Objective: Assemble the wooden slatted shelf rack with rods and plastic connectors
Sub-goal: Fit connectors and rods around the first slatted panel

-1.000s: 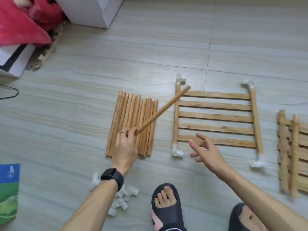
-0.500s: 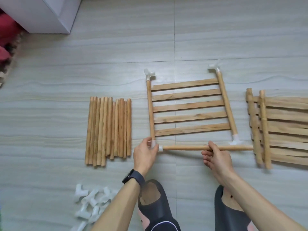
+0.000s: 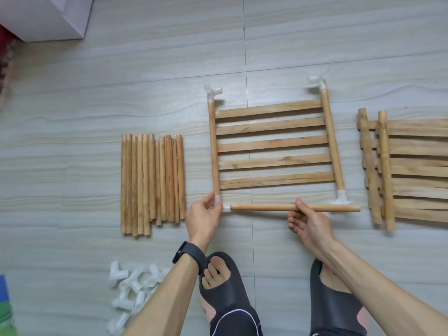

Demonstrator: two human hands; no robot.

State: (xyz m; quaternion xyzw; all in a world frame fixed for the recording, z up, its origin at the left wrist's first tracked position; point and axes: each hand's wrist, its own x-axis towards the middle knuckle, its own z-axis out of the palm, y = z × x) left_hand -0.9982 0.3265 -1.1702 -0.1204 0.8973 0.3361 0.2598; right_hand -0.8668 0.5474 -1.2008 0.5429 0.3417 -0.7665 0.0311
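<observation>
You are seating the cross rod [image 3: 264,207] into the near-left connector [image 3: 226,207], left hand [image 3: 204,215] pinching it, right hand [image 3: 307,221] gripping the rod; next, aligning the near-right connector [image 3: 341,199].

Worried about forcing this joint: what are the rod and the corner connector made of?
The rod looks like bare, matte wood: tan with visible grain streaks. The connector seems to be moulded plastic: smooth and uniformly white. The exact type is unclear.

Pale grey wood-grain tiled floor [image 3: 145,69], white cabinet corner [image 3: 48,18] top left, soft even light
</observation>
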